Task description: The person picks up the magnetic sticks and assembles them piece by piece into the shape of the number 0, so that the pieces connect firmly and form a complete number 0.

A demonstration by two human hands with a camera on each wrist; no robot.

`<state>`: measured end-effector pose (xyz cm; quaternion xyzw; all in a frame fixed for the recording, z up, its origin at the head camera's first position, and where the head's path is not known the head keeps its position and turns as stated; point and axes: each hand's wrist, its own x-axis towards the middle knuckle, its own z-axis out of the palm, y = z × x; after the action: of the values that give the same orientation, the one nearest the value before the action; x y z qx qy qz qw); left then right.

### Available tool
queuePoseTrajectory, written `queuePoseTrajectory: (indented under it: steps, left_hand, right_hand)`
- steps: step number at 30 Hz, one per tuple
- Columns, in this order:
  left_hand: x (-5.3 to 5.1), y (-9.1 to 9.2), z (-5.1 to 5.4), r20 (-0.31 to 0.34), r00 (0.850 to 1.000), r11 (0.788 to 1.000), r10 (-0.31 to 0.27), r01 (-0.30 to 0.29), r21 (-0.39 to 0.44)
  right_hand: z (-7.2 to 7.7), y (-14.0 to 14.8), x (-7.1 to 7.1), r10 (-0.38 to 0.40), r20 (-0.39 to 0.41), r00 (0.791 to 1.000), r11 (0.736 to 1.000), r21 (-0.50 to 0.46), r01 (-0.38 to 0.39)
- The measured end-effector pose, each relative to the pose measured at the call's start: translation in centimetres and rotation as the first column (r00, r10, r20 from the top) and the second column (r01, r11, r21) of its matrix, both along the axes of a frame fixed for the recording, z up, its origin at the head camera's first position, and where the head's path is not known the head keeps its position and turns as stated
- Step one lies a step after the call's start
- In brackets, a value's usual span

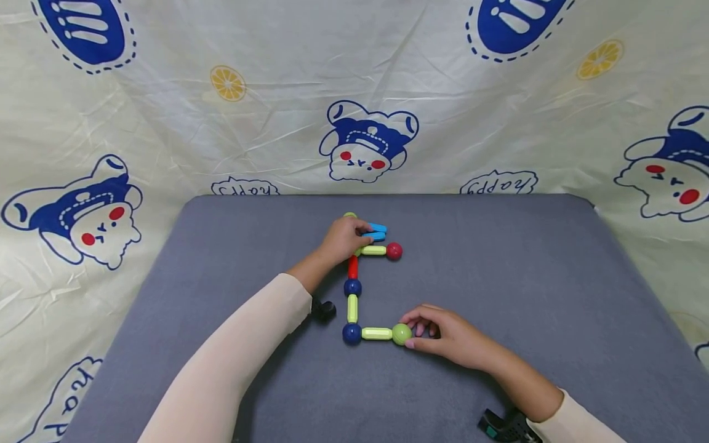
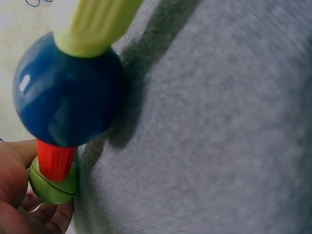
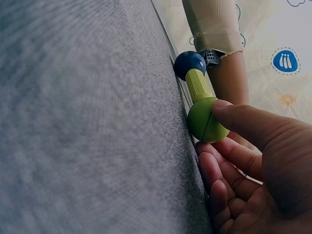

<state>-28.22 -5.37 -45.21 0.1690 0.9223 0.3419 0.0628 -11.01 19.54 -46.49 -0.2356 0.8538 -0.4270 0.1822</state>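
Note:
My left hand is at the far end of a chain of balls and sticks, its thumb and index finger pinching light-blue sticks. Beside it, a green ball joined to a red stick is mostly covered in the head view. Down the chain come a blue ball, a yellow-green stick and another blue ball. At the near end, a yellow-green stick leads to a green ball, which my right hand holds between thumb and fingers.
A yellow-green stick with a red ball branches right from the chain's upper part. Another green ball peeks out beyond the left hand. Everything lies on a grey cloth-covered table, with a printed curtain behind.

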Motion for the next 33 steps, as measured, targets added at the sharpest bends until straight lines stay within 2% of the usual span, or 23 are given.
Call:
queuePoseTrajectory:
  steps: [6, 13, 17, 22, 28, 33]
  left_hand:
    - [-0.2, 0.0, 0.2, 0.006, 1.000, 0.999, -0.013, 0.014, -0.053]
    - [0.3, -0.2, 0.4, -0.038, 0.999, 0.999, -0.005, 0.004, -0.032]
    - [0.9, -0.5, 0.6, -0.053, 0.998, 0.998, 0.040, -0.037, 0.055]
    - [1.7, -0.9, 1.1, -0.040, 0.996, 0.980, 0.083, -0.074, 0.184]
    - [2.8, -1.3, 1.2, 0.054, 0.995, 0.938, 0.084, -0.097, 0.332]
    - [3.9, -1.0, 1.2, 0.117, 0.989, 0.906, 0.088, -0.128, 0.404]
  right_hand:
    - [0.2, -0.1, 0.0, -0.003, 0.003, 1.000, 1.000, 0.007, 0.003]
    - [0.1, -0.1, 0.0, 0.000, -0.014, 1.000, 1.000, 0.010, 0.000]
    - [0.1, -0.2, 0.0, 0.002, -0.016, 1.000, 1.000, 0.009, -0.001]
    - [0.1, -0.2, 0.0, -0.003, -0.013, 1.000, 1.000, 0.013, 0.003]
    - [0.2, -0.1, 0.1, -0.005, -0.004, 1.000, 1.000, 0.001, 0.005]
    - [0.2, -0.1, 0.1, -0.006, -0.012, 1.000, 1.000, 0.001, 0.006]
